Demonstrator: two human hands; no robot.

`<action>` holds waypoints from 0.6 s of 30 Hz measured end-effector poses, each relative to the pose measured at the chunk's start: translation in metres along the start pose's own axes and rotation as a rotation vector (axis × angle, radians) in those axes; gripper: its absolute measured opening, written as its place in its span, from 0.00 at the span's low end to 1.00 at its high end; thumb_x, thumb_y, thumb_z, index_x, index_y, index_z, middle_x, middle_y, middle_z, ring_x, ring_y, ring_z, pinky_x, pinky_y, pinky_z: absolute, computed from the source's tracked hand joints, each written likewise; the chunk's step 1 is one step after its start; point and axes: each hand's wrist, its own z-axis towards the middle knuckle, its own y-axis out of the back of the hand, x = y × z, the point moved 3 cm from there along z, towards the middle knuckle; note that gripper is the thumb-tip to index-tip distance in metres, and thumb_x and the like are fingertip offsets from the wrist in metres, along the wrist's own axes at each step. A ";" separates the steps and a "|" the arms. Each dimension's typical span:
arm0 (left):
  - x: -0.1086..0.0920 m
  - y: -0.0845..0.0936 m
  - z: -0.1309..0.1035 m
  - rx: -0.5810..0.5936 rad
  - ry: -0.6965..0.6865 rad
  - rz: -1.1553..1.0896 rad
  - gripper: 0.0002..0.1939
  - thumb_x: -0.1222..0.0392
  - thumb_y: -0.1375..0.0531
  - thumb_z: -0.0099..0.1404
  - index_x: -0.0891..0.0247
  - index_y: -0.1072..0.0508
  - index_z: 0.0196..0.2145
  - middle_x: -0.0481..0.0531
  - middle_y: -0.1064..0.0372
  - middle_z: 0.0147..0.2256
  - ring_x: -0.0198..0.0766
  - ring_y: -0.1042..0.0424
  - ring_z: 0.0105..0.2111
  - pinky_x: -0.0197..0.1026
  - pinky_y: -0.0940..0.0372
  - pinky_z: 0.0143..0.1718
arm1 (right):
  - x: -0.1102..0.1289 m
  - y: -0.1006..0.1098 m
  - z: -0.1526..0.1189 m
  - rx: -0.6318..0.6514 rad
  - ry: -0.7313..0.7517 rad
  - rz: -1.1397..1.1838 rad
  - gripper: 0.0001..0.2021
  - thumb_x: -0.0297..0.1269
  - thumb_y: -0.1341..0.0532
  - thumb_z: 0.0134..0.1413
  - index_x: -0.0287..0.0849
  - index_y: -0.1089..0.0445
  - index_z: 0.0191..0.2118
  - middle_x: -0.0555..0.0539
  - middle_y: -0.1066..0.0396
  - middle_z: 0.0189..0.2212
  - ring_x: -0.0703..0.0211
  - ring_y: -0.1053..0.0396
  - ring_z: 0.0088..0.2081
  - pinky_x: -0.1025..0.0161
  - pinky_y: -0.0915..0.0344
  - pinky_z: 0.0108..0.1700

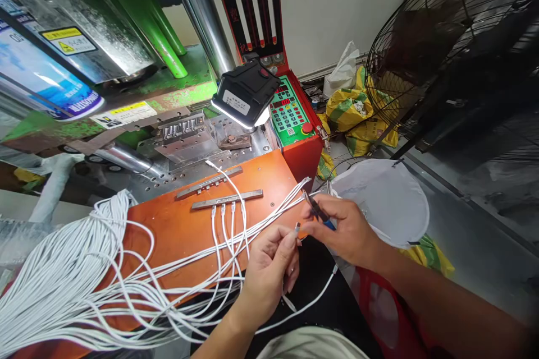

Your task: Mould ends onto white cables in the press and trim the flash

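My left hand [272,269] pinches a small metal-tipped cable connector [297,228] between thumb and fingers, in front of my lap. Close beside it, my right hand [347,227] is wrapped round a pair of pliers [322,215] with blue on the handle; the jaws point up and left. Several white cables [269,216] run across the orange table [162,224] toward my hands. Two metal bars [227,199] lie on that table, the nearer one with cable ends plugged along its edge. Another cable end [334,270] hangs below my right hand.
A thick bundle of white cables [76,258] covers the table's left side. Behind stands a green press with a metal mould [187,140], a black work lamp [248,92] and a control panel [290,109]. To the right are a white round bin [383,196], yellow bags [353,109] and a large fan [433,39].
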 end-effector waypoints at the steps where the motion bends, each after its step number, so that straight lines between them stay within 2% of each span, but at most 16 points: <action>1: 0.000 -0.001 0.000 0.024 0.017 -0.005 0.17 0.47 0.38 0.75 0.63 0.29 0.35 0.40 0.43 0.20 0.24 0.45 0.14 0.26 0.47 0.15 | 0.003 -0.004 0.000 0.040 -0.054 0.086 0.04 0.36 0.35 0.67 0.43 0.26 0.38 0.53 0.28 0.32 0.63 0.32 0.35 0.66 0.39 0.38; 4: 0.002 -0.001 -0.001 0.049 0.088 0.000 0.15 0.47 0.36 0.73 0.64 0.27 0.38 0.42 0.38 0.22 0.26 0.40 0.15 0.27 0.45 0.15 | 0.007 -0.011 -0.002 0.046 -0.139 0.189 0.05 0.32 0.36 0.65 0.43 0.27 0.35 0.55 0.31 0.28 0.65 0.35 0.31 0.67 0.40 0.34; 7: 0.003 0.004 -0.006 -0.013 0.101 0.071 0.16 0.48 0.35 0.72 0.64 0.26 0.38 0.44 0.36 0.23 0.27 0.37 0.17 0.28 0.46 0.16 | 0.007 -0.013 -0.004 -0.020 -0.145 0.148 0.08 0.32 0.37 0.65 0.42 0.29 0.32 0.55 0.34 0.27 0.65 0.38 0.30 0.66 0.41 0.34; 11: -0.001 0.011 -0.013 -0.128 -0.113 0.337 0.13 0.50 0.35 0.73 0.64 0.23 0.38 0.47 0.32 0.25 0.29 0.33 0.22 0.31 0.37 0.24 | 0.007 -0.014 -0.006 -0.039 -0.089 0.066 0.09 0.33 0.38 0.66 0.42 0.30 0.31 0.53 0.34 0.29 0.63 0.36 0.33 0.65 0.40 0.36; 13: -0.001 0.013 -0.015 -0.127 -0.155 0.399 0.12 0.51 0.36 0.74 0.64 0.21 0.41 0.49 0.28 0.28 0.32 0.29 0.25 0.32 0.34 0.27 | 0.004 -0.014 -0.007 -0.083 -0.099 0.056 0.09 0.35 0.37 0.66 0.42 0.29 0.32 0.53 0.33 0.29 0.63 0.36 0.32 0.65 0.40 0.36; 15: 0.002 0.014 -0.016 -0.071 -0.072 0.329 0.14 0.49 0.37 0.74 0.64 0.21 0.43 0.52 0.25 0.31 0.33 0.27 0.25 0.33 0.33 0.27 | -0.003 -0.013 -0.009 -0.195 -0.154 0.076 0.09 0.37 0.35 0.65 0.42 0.27 0.32 0.53 0.32 0.28 0.63 0.36 0.30 0.65 0.39 0.35; 18: 0.008 0.014 -0.019 0.019 0.082 0.143 0.18 0.46 0.36 0.73 0.66 0.21 0.42 0.52 0.25 0.27 0.32 0.29 0.20 0.33 0.35 0.24 | -0.018 -0.016 -0.020 -0.371 -0.280 0.187 0.13 0.44 0.33 0.65 0.42 0.24 0.32 0.52 0.30 0.28 0.63 0.37 0.28 0.64 0.39 0.34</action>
